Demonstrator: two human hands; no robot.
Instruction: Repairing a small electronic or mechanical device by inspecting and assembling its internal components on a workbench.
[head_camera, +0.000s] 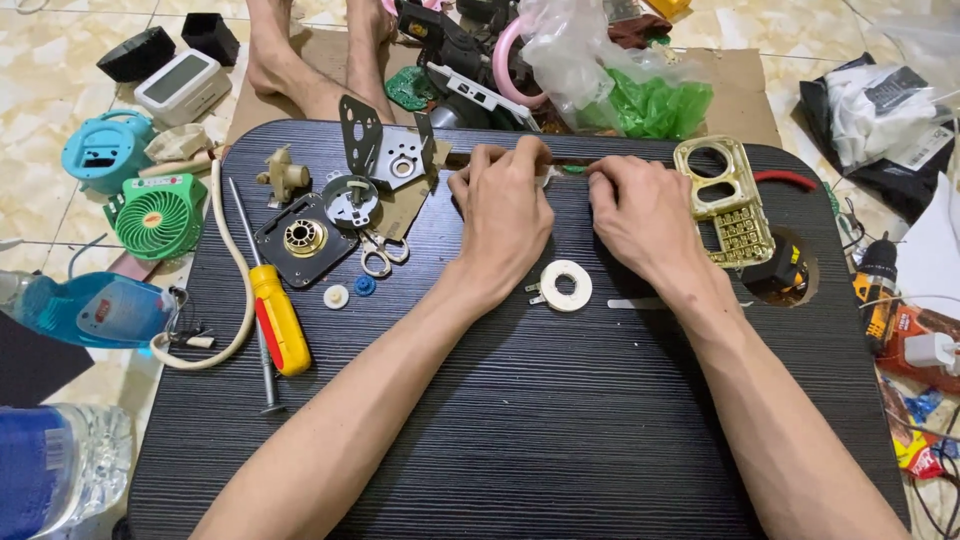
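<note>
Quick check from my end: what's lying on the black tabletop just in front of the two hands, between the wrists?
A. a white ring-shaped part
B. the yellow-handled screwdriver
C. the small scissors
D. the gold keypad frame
A: the white ring-shaped part lies between the wrists of the left hand and right hand; the screwdriver and scissors lie off to the left, the gold keypad frame to the right.

Bright, even indoor light, soft shadows, sharp focus, slight edge distortion.

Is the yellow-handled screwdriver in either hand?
No: the yellow-handled screwdriver lies on the black table, apart from the left hand and right hand.
</note>
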